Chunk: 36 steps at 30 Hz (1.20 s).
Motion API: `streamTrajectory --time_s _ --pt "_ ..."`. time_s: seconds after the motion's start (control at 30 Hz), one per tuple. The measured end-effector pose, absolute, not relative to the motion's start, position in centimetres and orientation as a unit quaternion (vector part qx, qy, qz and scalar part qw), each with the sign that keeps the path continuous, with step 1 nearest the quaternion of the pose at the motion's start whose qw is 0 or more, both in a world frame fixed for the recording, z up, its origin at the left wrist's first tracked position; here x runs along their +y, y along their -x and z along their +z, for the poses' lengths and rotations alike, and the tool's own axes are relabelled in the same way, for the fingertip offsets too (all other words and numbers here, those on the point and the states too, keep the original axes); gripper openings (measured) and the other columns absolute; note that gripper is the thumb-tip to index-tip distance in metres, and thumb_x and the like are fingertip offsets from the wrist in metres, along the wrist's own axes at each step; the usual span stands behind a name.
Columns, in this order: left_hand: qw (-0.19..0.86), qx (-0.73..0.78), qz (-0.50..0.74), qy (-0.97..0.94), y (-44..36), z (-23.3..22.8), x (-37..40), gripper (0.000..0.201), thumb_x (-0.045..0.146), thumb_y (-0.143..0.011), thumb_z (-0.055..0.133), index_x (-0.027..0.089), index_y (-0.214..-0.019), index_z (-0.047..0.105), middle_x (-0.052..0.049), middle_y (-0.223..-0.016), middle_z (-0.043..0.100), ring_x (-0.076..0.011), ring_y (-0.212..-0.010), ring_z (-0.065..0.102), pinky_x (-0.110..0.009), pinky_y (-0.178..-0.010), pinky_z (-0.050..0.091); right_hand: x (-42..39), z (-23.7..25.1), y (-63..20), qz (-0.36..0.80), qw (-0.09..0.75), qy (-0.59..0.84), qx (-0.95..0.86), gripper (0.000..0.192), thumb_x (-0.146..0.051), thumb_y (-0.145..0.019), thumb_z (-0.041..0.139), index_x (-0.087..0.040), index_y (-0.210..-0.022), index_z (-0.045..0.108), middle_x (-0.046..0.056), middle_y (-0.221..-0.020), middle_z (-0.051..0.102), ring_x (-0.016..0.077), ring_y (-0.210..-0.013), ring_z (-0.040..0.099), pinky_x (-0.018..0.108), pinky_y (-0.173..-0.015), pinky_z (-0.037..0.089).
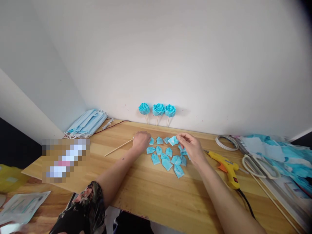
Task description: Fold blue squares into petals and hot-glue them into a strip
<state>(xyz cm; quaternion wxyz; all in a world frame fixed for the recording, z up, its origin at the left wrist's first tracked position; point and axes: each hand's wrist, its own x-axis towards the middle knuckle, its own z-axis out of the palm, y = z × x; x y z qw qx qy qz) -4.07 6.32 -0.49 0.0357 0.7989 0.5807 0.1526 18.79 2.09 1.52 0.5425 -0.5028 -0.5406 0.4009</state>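
Note:
My right hand [191,148] pinches a folded light-blue petal [174,140] between thumb and fingers, over the back of a group of similar pieces. My left hand [142,141] is curled, its fingers pressed together at the back left of the group, beside another folded petal [151,141]. What those fingertips hold, if anything, is hidden. A thin wooden stick [118,147] slants across the table to the left, one end by my left wrist. Several more folded petals [166,164] lie in loose rows between my hands.
Three blue flowers [159,110] on sticks lean against the wall. Face masks [86,123] are stacked back left. Right of my right hand are a yellow glue gun [225,167], a white coil [226,143], scissors [260,167] and blue scraps [290,156]. A packet [24,204] lies lower left.

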Motion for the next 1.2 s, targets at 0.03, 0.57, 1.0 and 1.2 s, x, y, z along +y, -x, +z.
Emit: streamTrajectory --time_s 0.03,0.57,1.0,1.2 --pt "0.035 0.579 0.155 -0.799 4.1 -0.5 6.4 0.019 0.017 -0.082 0.051 0.015 -0.078 0.069 -0.013 -0.082 0.067 -0.0249 -0.084 0.060 -0.035 -0.078 0.037 2.1 1.5 -18.7 0.399 0.540 0.502 -0.545 0.035 -0.052 -0.070 0.070 -0.018 -0.077 0.066 -0.001 -0.063 0.056 0.0087 -0.050 0.040 0.023 -0.046 0.032" --pt "0.727 0.241 0.413 -0.493 1.6 0.4 3.6 0.036 0.044 -0.070 0.074 0.014 -0.080 0.057 -0.004 -0.090 0.061 -0.0103 -0.073 0.056 -0.022 -0.067 0.044 0.5 2.2 -16.7 0.527 0.454 0.462 -0.550 0.036 -0.048 -0.067 0.072 -0.017 -0.086 0.071 -0.002 -0.060 0.056 0.0078 -0.050 0.040 0.022 -0.046 0.030" --pt "0.173 0.542 0.351 -0.744 4.3 -0.5 6.7 0.019 0.020 -0.083 0.049 0.017 -0.085 0.068 -0.003 -0.081 0.070 -0.0148 -0.075 0.061 -0.024 -0.069 0.043 1.8 1.3 -17.6 0.466 0.492 0.510 -0.531 0.039 -0.051 -0.063 0.074 -0.016 -0.080 0.069 0.000 -0.061 0.057 0.0093 -0.050 0.043 0.022 -0.044 0.034" --pt "0.063 0.565 0.255 -0.782 4.6 -1.2 7.1 0.025 0.019 -0.086 0.048 0.018 -0.103 0.066 -0.007 -0.094 0.070 -0.0202 -0.089 0.062 -0.028 -0.076 0.044 4.7 1.3 -17.2 0.422 0.446 0.514 -0.599 0.032 -0.044 -0.069 0.068 -0.018 -0.086 0.068 0.001 -0.067 0.064 0.0114 -0.054 0.051 0.022 -0.045 0.038"
